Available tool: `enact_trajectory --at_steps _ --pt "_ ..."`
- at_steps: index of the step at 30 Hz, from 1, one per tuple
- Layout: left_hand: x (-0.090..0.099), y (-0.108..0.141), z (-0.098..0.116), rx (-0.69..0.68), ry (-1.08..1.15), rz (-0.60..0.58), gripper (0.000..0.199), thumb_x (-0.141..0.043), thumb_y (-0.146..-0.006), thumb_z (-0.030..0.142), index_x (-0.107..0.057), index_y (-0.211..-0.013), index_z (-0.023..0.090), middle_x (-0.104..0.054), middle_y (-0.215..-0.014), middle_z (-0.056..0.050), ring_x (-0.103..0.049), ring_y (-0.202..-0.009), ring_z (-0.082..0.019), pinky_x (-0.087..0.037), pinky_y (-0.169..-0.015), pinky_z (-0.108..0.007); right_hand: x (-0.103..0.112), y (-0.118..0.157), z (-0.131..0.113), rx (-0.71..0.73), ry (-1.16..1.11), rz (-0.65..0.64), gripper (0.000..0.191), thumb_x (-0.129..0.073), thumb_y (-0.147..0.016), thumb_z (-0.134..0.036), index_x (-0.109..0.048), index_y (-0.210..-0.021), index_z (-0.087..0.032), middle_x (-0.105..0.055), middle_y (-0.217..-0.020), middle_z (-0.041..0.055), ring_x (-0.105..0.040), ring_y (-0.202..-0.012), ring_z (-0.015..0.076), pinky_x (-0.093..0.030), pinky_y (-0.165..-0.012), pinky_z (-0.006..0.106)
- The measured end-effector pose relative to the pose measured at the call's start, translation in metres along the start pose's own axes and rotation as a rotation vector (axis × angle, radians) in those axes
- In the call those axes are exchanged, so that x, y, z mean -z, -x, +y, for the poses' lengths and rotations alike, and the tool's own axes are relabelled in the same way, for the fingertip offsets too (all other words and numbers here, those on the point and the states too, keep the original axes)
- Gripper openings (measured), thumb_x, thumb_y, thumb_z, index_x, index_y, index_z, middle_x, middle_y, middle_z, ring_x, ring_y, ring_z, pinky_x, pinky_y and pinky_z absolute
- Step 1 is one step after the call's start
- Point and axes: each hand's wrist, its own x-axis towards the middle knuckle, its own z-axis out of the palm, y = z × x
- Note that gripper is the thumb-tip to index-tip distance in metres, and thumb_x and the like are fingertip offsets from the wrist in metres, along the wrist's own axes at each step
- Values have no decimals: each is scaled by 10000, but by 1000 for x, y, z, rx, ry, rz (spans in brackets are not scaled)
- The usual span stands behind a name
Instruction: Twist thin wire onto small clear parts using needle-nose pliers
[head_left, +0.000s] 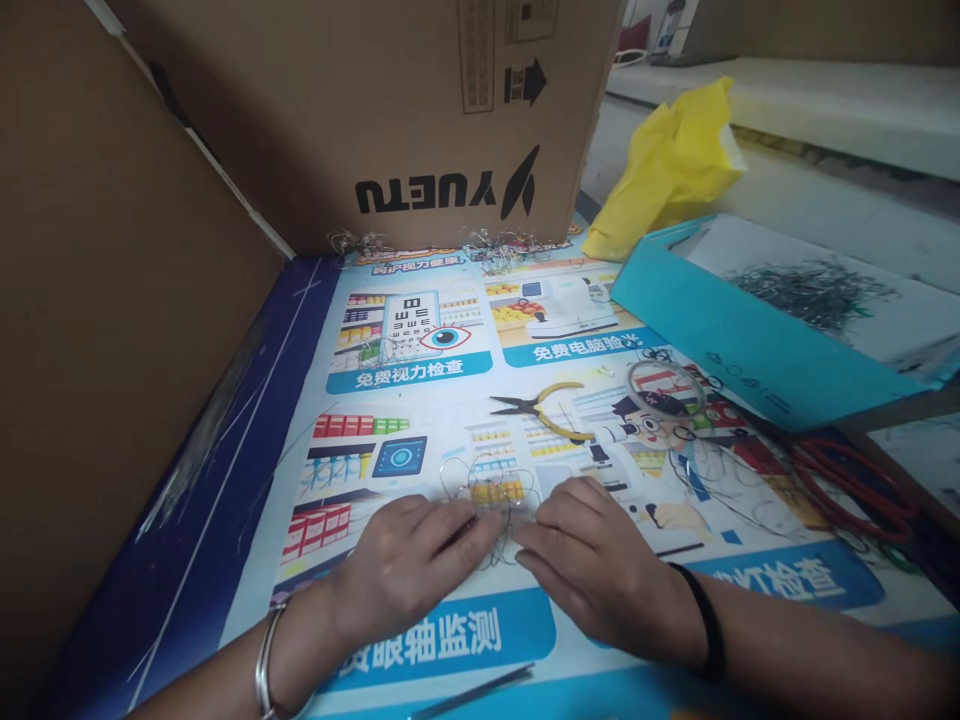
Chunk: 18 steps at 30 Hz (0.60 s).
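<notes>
A thin wire piece [491, 482] with several looped petals lies between my two hands on the printed sheet. My left hand [420, 550], with a silver bangle at the wrist, is closed on its near left side, thumb and fingers together. From the right, my right hand [596, 560], wearing a black band, pinches at its near right edge; the fingertips partly hide the wire. Beyond the hands rest pliers [536, 408] with yellow handles, jaws pointing left. Nearer to me lies a bundle of thin dark rods [476, 690].
Cardboard walls [300, 120] stand at the back and left. On the right are a blue box [750, 360] holding dark wire bits, a yellow bag [667, 165], a wire coil [666, 388] and red cord [847, 490]. Wire clusters [499, 248] sit by the back wall.
</notes>
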Motion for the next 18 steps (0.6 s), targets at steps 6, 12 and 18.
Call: enact_trajectory --at_steps 6,12,18 --pt "-2 0 2 46 27 29 263 -483 -884 122 -591 -1124 135 -675 -912 -71 -598 -729 -147 -463 -572 -278 7 10 -3 75 92 -33 183 -473 -808 -86 -620 -898 -149 -571 -702 42 -417 -677 173 -333 -657 361" --pt "-3 2 3 64 32 23 294 -473 -874 89 -589 -1137 151 -677 -940 -69 -599 -754 -149 -462 -604 -287 9 9 -1 192 146 -3 208 -482 -801 -74 -628 -941 -125 -574 -692 50 -460 -670 174 -349 -649 366" --pt "-1 -2 4 65 34 42 271 -459 -878 79 -605 -1100 136 -678 -916 -67 -598 -733 -145 -458 -586 -282 7 9 2 243 137 -42 196 -480 -814 -101 -624 -946 -103 -574 -676 57 -458 -649 173 -341 -610 364"
